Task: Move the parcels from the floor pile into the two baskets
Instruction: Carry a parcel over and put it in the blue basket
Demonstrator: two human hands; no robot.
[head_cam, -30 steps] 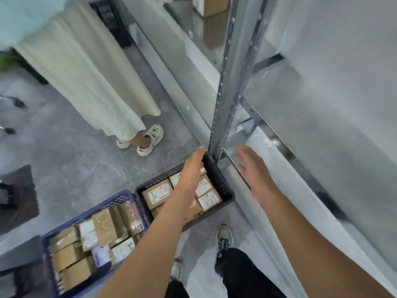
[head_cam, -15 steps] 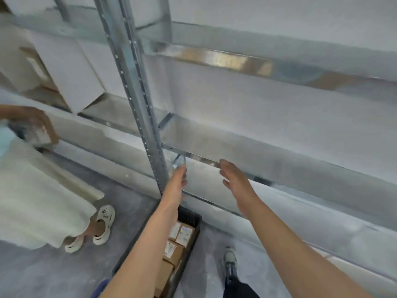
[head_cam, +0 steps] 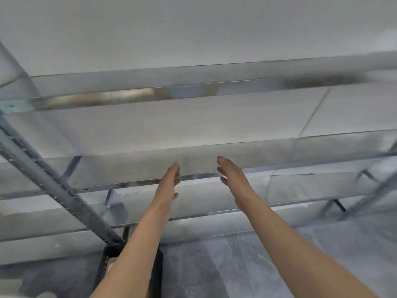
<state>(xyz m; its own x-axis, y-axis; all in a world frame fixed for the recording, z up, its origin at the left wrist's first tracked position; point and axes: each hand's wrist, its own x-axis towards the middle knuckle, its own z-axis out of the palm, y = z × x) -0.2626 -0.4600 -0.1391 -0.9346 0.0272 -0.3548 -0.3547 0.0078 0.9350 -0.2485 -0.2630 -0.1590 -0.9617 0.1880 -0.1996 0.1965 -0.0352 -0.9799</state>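
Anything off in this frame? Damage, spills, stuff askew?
Nothing spilled or broken. Two oddities: the left hand and right hand are both open and empty, raised toward a metal shelf, with only a corner of the black basket in view below. A brownish patch on the upper beam could be rust or reflection; cannot tell.

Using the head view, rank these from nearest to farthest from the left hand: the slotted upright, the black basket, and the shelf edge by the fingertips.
1. shelf edge, just beyond the fingertips of the left hand.
2. slotted upright, off to its left.
3. black basket, low on the floor under the forearm.
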